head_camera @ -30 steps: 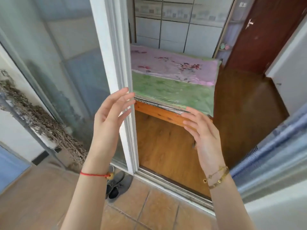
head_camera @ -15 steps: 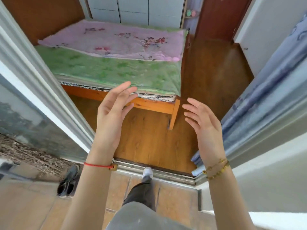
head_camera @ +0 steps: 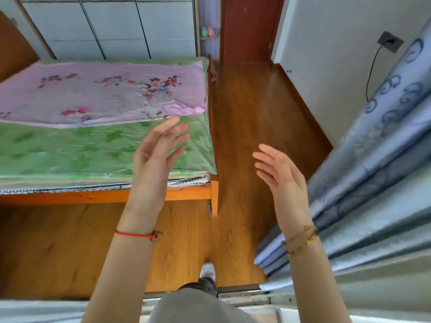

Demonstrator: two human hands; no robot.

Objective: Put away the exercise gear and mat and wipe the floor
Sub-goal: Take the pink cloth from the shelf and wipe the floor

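Both of my hands are raised in front of me, palms facing each other, holding nothing. My left hand (head_camera: 156, 157) has its fingers spread in front of the green bedcover's corner. My right hand (head_camera: 281, 174) is open over the wooden floor (head_camera: 251, 117), close to the blue curtain. No exercise gear, mat or cloth shows in the head view. My foot in a white shoe (head_camera: 207, 271) is on the wooden floor just past the door track.
A wooden-framed bed (head_camera: 98, 197) with a green cover and a pink flowered sheet (head_camera: 102, 92) fills the left. A blue patterned curtain (head_camera: 373, 173) hangs on the right. A brown door (head_camera: 247, 29) and grey cupboard fronts (head_camera: 109, 26) stand at the far end. The sliding-door track (head_camera: 245, 297) lies under me.
I have stepped from the tiled area through the sliding doorway into the room; the bed now lies close on the left. Both hands stay raised and open.
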